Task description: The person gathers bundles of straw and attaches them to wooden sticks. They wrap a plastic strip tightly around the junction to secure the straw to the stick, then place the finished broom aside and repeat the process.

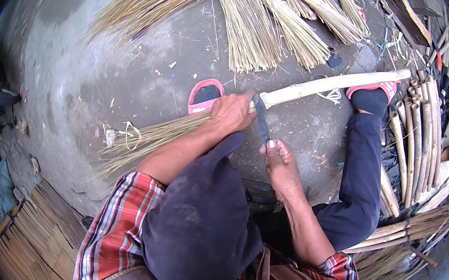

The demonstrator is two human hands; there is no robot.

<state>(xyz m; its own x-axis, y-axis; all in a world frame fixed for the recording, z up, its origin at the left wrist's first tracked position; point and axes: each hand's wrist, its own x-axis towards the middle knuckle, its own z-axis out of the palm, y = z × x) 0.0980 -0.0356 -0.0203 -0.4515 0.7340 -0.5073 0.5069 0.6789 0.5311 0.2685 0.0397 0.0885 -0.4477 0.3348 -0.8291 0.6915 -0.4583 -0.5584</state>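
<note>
My left hand is closed around the broom, where a bundle of thin tan bristles meets a pale wooden handle. The bristles spread out toward the lower left, and the handle slants up to the right, its far end over my right foot. A dark, flat, rubber-like strip runs from the joint beside my left fingers down to my right hand. My right thumb and fingers pinch the strip's lower end, and it looks taut. Part of the joint is hidden under my left hand.
Large bundles of bristles lie on the concrete floor ahead. Several bamboo poles stand at the right. My feet wear pink sandals, one beside the broom. More bristles lie at the lower left.
</note>
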